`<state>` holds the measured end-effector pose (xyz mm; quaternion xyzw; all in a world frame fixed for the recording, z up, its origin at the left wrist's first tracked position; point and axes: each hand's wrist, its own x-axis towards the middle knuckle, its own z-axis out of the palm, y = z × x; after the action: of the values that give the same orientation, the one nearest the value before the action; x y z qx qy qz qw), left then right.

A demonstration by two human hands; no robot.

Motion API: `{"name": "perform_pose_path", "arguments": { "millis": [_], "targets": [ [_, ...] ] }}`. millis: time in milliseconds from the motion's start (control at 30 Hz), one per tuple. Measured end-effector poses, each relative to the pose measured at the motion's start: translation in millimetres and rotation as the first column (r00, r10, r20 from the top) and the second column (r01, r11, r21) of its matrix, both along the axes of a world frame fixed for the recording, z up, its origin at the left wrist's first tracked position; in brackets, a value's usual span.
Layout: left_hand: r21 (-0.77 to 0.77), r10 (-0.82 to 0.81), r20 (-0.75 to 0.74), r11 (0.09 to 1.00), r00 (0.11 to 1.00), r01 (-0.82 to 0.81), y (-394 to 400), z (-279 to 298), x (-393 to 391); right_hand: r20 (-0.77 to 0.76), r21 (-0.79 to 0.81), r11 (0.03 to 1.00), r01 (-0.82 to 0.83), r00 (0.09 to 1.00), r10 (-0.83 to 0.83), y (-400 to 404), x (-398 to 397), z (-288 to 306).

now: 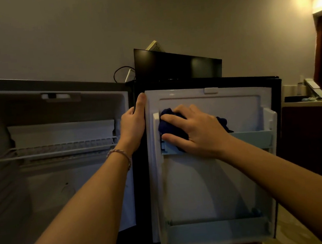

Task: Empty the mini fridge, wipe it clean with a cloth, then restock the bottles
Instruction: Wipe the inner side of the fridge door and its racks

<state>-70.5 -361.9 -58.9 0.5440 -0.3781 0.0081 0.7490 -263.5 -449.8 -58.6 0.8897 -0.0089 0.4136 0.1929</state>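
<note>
Head view. Nearest the camera, two bare forearms reach forward. The left hand (134, 122) grips the hinge-side edge of the open fridge door (212, 186), thumb up along the edge and fingers curled behind it; this appears to steady the door against the wiping pressure. The right hand (194, 130) lies spread over a dark blue cloth (168, 119), fingers splayed and pressing it onto the left end of the upper door shelf (251, 137), which suggests the wiping step is in hand on the door liner. Cloth bunches out past the wrist side of that hand. Below the right forearm, the lower door shelf (217, 231) holds no bottles. To the left of the left hand, the fridge cavity (43, 184) stands open with a wire rack (55, 149), also without bottles; emptying is judged complete, restocking not yet begun. No bottles are in view. Beyond both hands stands a dark screen (178, 66).
</note>
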Motion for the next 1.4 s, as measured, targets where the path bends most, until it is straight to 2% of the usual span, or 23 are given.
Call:
{"name": "perform_pose_path", "arguments": {
  "millis": [200,567,767,833,933,1100,1400],
  "targets": [
    [0.017,0.004,0.006,1.0,1.0,-0.004,0,0,-1,-0.04,-0.035,0.998,0.047,0.998,-0.048,-2,-4,1],
    [0.036,-0.006,0.008,0.999,1.0,0.005,8,1,-6,-0.062,-0.032,0.999,0.024,0.998,-0.026,-19,-22,3],
    [0.044,0.005,-0.002,0.999,1.0,-0.005,4,1,-2,-0.013,0.162,0.984,0.078,0.997,-0.077,-66,-68,1],
    [0.029,0.014,-0.004,0.999,1.0,-0.014,3,0,-1,-0.009,0.176,0.98,0.091,0.996,-0.091,-72,-75,2],
    [0.024,0.001,0.001,1.0,1.0,-0.001,2,0,2,-0.032,0.104,0.991,0.084,0.996,-0.081,-59,-65,3],
    [0.033,-0.01,0.003,0.999,1.0,0.01,2,-1,4,-0.079,-0.167,0.986,0.002,0.997,-0.015,-26,-30,-1],
    [0.017,-0.024,-0.004,1.0,1.0,0.024,4,0,-1,0.035,-0.179,0.982,-0.067,0.997,0.074,-6,2,-3]
  ]
}}
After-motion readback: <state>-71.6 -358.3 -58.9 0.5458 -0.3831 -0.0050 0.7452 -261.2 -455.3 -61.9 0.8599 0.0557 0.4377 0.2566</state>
